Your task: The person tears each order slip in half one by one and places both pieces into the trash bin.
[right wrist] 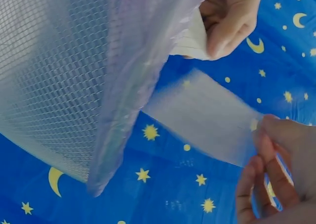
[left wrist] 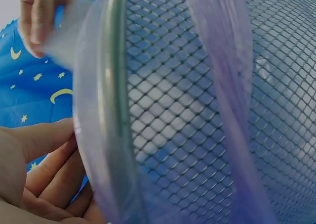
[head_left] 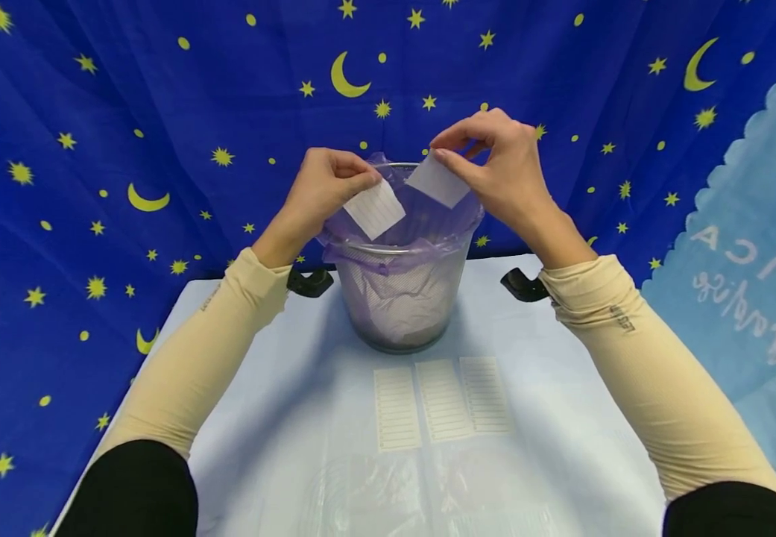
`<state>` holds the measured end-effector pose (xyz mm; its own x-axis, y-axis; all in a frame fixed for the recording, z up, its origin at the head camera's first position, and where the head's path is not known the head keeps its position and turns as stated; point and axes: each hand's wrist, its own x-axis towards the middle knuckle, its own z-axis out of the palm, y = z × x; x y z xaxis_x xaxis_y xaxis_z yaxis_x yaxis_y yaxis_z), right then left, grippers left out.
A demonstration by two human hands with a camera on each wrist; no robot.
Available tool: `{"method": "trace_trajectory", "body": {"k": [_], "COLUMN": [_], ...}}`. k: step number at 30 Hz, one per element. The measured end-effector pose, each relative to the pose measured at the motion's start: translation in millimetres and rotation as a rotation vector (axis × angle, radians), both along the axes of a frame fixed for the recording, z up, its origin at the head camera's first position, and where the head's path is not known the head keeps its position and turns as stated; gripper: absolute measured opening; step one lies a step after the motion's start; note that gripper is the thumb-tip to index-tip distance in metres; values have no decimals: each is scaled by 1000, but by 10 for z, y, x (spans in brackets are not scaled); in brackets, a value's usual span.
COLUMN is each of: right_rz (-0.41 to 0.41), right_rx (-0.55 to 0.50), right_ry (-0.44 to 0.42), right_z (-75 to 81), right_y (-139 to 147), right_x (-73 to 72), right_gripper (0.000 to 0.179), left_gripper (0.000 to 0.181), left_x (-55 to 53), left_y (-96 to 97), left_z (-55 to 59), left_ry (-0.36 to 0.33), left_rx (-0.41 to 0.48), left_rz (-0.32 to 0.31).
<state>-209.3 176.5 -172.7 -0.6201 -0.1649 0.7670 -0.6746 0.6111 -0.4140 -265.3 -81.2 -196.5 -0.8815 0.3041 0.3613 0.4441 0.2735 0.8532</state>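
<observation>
Over the mouth of a wire mesh wastebasket (head_left: 397,291), my left hand (head_left: 327,186) pinches a lined piece of paper (head_left: 376,209) by its upper corner. To the right, my right hand (head_left: 495,160) pinches another white piece of paper (head_left: 437,181) between thumb and fingertips, slanting down over the rim. A purple plastic bag (head_left: 421,250) lines the basket and folds over its edge. In the right wrist view the right hand's paper (right wrist: 205,117) hangs beside the bag-covered rim. The mesh and liner partly cover the left hand's paper in the left wrist view.
Three lined paper strips (head_left: 434,401) lie side by side on the white table (head_left: 273,462) in front of the basket. A blue cloth with yellow moons and stars (head_left: 193,112) hangs behind, with a light blue cloth (head_left: 750,246) at right.
</observation>
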Motion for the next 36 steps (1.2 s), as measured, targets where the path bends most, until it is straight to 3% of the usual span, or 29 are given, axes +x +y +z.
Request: {"method": "trace_trajectory", "body": {"k": [6,15,24,29,36], "right_rz": [-98,-116,-144,-178,-233], "right_rx": [72,13,-36,-70,-104], "right_ry": [-57,52,54,20,-30], "right_z": [-26,-270,-464,-556,-700], "right_y": [41,126,280,408,551], "right_x": [51,194,263,282,325], "right_gripper": [24,22,18,19,21], "left_gripper": [17,19,21,22,24], "left_x": [59,176,233,214,171], "left_y": [-66,-125,-265,-481,-728], "left_z": [73,52,41,-30,-151], "left_ry": [8,43,83,115,87], "left_rx": [31,-36,-145,-129,-92], "left_rz": [-65,-114,-4,47,130]}}
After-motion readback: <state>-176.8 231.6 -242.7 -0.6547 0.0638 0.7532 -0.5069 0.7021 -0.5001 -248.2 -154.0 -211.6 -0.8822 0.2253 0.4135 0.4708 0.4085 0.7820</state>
